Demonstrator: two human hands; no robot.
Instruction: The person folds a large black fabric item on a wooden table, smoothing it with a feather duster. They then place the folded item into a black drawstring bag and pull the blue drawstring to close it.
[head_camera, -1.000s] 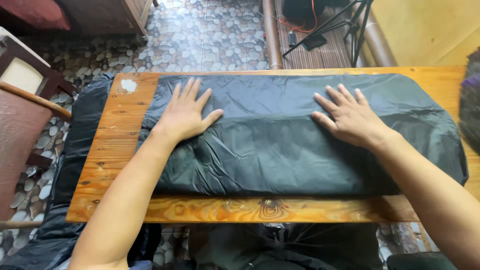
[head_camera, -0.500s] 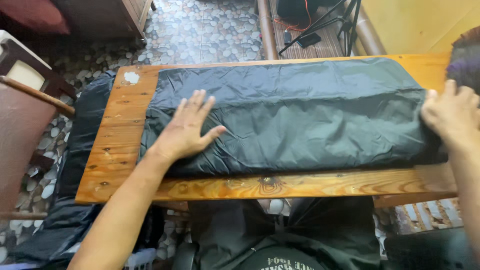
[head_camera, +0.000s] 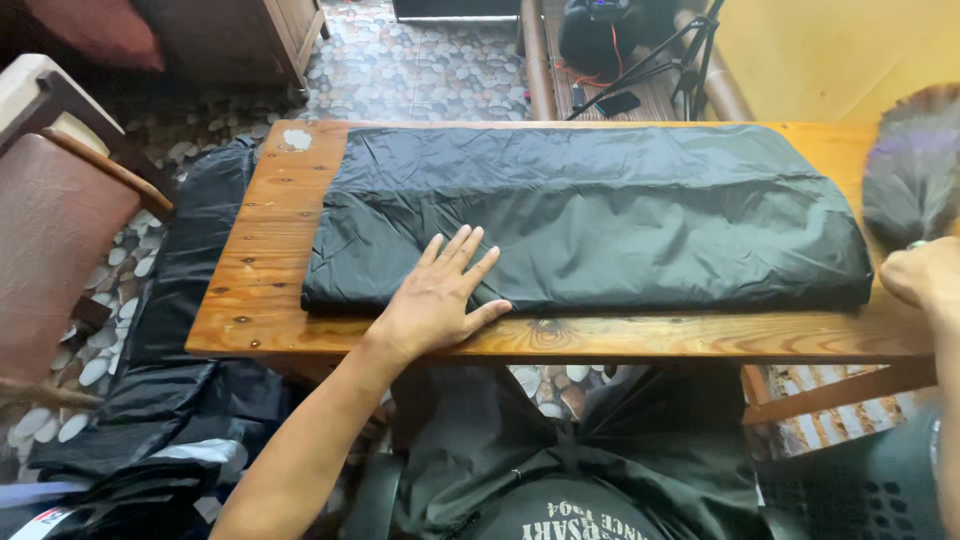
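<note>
Fingers (head_camera: 462, 262) of the left hand (head_camera: 435, 300) are spread flat on the folded black sheet (head_camera: 600, 215) covering the table (head_camera: 260, 270); right hand (head_camera: 925, 275) at 3 o'clock grips a feather duster (head_camera: 915, 175).

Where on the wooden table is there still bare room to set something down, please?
Bare wood shows on the table left of the black folded sheet, and in a thin strip along the near edge beside the left hand. Elsewhere the sheet covers it.
</note>
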